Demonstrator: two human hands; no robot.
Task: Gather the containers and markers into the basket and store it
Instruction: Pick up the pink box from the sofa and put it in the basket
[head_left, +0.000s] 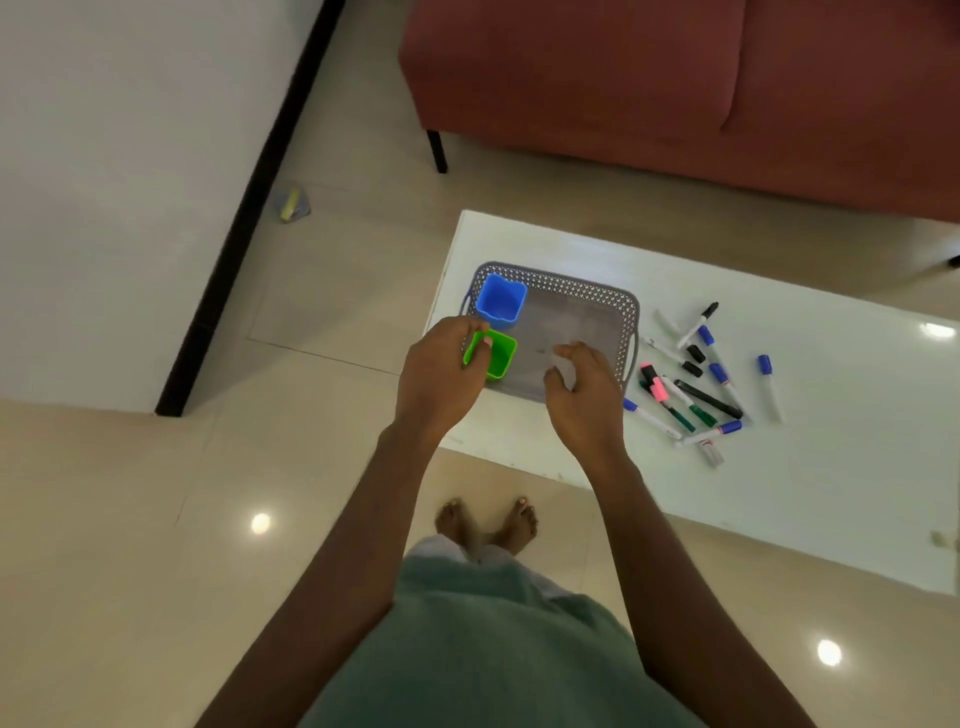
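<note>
Head view: the left hand (441, 374) pinches the rim of the small green square plastic container (500, 359), thumb apparently inside, at the near-left corner of the grey perforated plastic basket (587, 295). The blue square plastic container (501, 304) stands just beyond it. The green one looks light, stiff and thin-walled, so a rim pinch should serve. The right hand (584, 395) hovers loosely curled over the basket's near right, holding nothing. Scattered markers (696, 387) lie right of the basket on the glossy white surface (831, 467).

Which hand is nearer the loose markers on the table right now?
Right. The right hand hovers over the basket, just left of the markers. The left hand is farther left, pinching the green container.
</note>
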